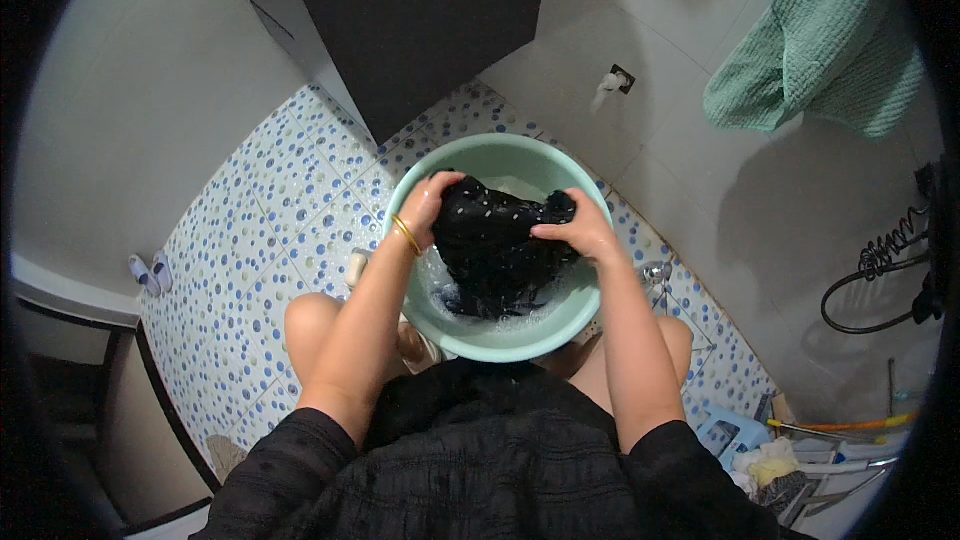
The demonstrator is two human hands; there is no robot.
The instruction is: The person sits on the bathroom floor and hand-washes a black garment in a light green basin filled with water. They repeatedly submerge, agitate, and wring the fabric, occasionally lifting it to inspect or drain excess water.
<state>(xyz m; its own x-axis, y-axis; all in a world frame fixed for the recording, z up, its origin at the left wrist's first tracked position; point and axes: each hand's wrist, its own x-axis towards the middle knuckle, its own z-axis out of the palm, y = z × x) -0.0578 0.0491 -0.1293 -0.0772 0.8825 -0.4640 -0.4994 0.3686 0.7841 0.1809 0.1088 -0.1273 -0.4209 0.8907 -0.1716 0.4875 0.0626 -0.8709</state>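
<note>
seen from my remote station: both hands are closed partway on one garment, the black cloth with white specks (490,255). the left hand (424,208), gold bangle (406,234) at its wrist, curls its fingers over the cloth's upper left corner; the right hand (585,228) pinches the upper right, thumb laid across the front. the cloth lies inside the pale green basin (500,153), directly between the hands. i read the key relation thus: the gripped edge runs left to right across the basin, dipping slightly to the right, while the bulk falls toward the basin's near side; neither hand is clearly the nearer. foamy water (437,285) surrounds the lower folds, and i cannot tell how much cloth is submerged. outward from the basin: a chrome fitting (655,273) stands just right of it; spotted floor tiles (275,205) spread to its left, with pale slippers (150,273) well apart at the far side; a dark cabinet (425,25) rises beyond it; a green towel (815,55) hangs beyond and to its right.
</note>
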